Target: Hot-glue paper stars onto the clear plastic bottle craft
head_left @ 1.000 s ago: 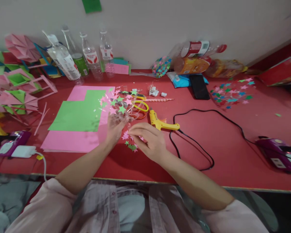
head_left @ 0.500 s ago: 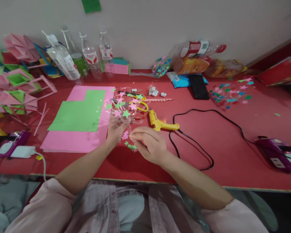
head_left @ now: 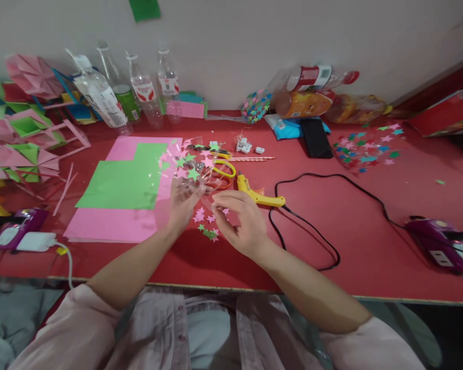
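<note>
My left hand (head_left: 183, 203) grips a clear plastic piece (head_left: 187, 167) with pink and green paper stars stuck on it; its fingers show through the film. My right hand (head_left: 241, 221) is just to the right, thumb and forefinger pinched close to the plastic's lower edge. What lies between those fingertips is too small to make out. Below both hands, loose pink and green stars (head_left: 209, 234) lie on the red table (head_left: 231, 262). Partly behind the plastic are scissors with yellow handles (head_left: 227, 168). A yellow glue gun (head_left: 260, 198) rests right of them, its black cord looping away.
Green paper (head_left: 119, 185) lies on pink paper (head_left: 104, 226) at left. Bottles (head_left: 144, 92) line the wall. Further right are a black phone (head_left: 316, 137), a star-covered clear piece (head_left: 366, 149) and a purple power strip (head_left: 443, 244). Folded paper shapes (head_left: 31, 139) crowd the left.
The starred plastic has shifted slightly left and up in my left hand. My right hand has moved slightly right and up, its fingertips further from my left hand. More loose stars show below.
</note>
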`<state>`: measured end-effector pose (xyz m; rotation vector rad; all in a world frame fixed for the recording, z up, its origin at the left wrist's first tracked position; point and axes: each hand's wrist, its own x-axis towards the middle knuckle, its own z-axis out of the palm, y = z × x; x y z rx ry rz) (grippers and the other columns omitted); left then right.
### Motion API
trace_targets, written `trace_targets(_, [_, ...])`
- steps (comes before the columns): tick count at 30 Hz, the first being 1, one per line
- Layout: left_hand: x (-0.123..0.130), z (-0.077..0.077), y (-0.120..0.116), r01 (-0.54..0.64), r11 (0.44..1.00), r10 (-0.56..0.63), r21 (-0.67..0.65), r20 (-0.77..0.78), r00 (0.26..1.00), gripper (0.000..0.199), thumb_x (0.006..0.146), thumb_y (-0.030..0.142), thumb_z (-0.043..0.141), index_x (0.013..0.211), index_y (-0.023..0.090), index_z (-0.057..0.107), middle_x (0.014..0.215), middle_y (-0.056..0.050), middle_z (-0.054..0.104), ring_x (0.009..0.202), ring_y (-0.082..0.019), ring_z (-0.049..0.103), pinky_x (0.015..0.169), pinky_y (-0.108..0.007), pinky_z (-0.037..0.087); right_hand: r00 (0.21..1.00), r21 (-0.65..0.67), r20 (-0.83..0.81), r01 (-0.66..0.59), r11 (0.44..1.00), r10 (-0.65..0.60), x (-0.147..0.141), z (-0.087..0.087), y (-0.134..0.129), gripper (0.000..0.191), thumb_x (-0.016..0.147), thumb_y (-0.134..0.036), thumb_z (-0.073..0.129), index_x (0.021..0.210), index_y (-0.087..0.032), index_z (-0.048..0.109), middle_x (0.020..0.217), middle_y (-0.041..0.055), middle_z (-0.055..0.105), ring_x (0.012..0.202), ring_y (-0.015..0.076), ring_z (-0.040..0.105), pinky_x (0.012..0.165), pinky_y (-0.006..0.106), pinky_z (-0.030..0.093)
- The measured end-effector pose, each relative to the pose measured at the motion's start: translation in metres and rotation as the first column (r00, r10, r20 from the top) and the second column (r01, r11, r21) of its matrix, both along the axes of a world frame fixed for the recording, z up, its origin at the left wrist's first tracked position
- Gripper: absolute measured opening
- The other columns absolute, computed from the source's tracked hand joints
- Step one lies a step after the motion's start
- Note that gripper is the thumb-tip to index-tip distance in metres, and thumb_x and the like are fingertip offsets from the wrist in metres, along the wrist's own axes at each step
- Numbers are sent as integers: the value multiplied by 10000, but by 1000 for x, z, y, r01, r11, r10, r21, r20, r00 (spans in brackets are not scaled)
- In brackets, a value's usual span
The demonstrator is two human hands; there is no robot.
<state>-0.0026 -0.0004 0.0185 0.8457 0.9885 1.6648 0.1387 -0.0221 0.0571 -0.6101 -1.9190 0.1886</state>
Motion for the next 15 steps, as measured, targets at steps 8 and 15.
trace_targets(8, [-1, 1, -1, 37, 999, -38, 37, 24, 999, 408, 631, 290, 834, 835, 232, 485, 754, 45, 692, 674, -141, 698, 666, -281, 562, 994, -54, 105, 18, 998, -12, -1, -8, 6, 196, 844, -73, 550, 996, -191, 586, 919, 54, 680, 889, 144, 650, 751, 271, 558])
trace_targets(15, [-2, -1, 1, 30, 1000, -30, 4, 29, 999, 426, 622, 312, 840, 858, 221, 497, 698, 48, 693, 649, -131, 687, 647, -264, 549, 975, 13, 223, 6, 1000, -9, 0, -9, 6, 181, 853, -69, 517, 977, -161, 611, 918, 83, 685, 883, 162, 649, 747, 280, 557])
